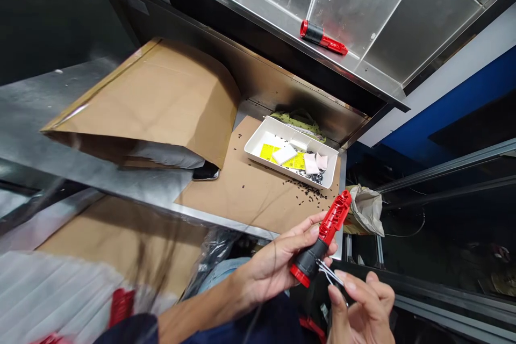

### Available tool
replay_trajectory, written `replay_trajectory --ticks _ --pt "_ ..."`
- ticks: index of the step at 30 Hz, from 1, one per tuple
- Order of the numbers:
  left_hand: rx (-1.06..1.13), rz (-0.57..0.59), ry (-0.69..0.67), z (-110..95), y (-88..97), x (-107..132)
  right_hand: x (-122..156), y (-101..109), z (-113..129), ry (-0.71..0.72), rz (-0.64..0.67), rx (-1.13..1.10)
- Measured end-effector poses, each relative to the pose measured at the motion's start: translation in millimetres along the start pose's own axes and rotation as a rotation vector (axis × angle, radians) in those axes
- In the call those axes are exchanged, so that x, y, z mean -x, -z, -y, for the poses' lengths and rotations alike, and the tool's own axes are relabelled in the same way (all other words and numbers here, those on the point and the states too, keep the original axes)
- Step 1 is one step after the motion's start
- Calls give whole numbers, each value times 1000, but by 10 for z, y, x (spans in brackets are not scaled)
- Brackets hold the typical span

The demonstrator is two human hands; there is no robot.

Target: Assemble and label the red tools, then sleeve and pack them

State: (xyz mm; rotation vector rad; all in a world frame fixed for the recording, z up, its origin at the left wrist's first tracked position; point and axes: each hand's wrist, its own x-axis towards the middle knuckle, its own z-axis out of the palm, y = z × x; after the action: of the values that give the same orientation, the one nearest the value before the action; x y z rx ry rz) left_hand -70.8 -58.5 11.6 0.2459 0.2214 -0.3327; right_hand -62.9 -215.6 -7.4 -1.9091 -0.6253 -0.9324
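Observation:
My left hand [278, 258] is wrapped round a red and black plastic tool housing [331, 220], tilted with its open ribbed red end up to the right. Between the thumb and fingers of my right hand [360, 301] is a pair of metal tweezers [331, 274]. Their tips touch or nearly touch the black sleeve of the housing; whether they grip anything there is too small to tell. Beyond my hands lies a white tray [252, 145] holding yellow labels, pale pads and small black pieces.
Small black pieces [306, 193] lie scattered on the cardboard sheet [229, 199]. A large cardboard box [161, 91] stands at left. Another red and black housing [322, 37] rests on the metal shelf above. A paper bag [366, 209] stands beside the bench's right end.

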Motion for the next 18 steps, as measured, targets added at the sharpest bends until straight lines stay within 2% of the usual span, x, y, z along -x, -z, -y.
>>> replay_trajectory --ticks 3,6,9,14,18 --pt "23 -21 9 -6 -21 7 7 76 -135 57 -54 -3" --pt "33 -36 9 -14 -46 15 5 127 -188 71 19 -3" --pt "9 -31 1 -9 -48 12 13 96 -146 84 56 -23" --pt "-24 -23 3 19 1 -2 37 -3 -21 -6 37 -91" --pt "-28 -15 -10 25 5 2 22 6 59 -43 64 -82"
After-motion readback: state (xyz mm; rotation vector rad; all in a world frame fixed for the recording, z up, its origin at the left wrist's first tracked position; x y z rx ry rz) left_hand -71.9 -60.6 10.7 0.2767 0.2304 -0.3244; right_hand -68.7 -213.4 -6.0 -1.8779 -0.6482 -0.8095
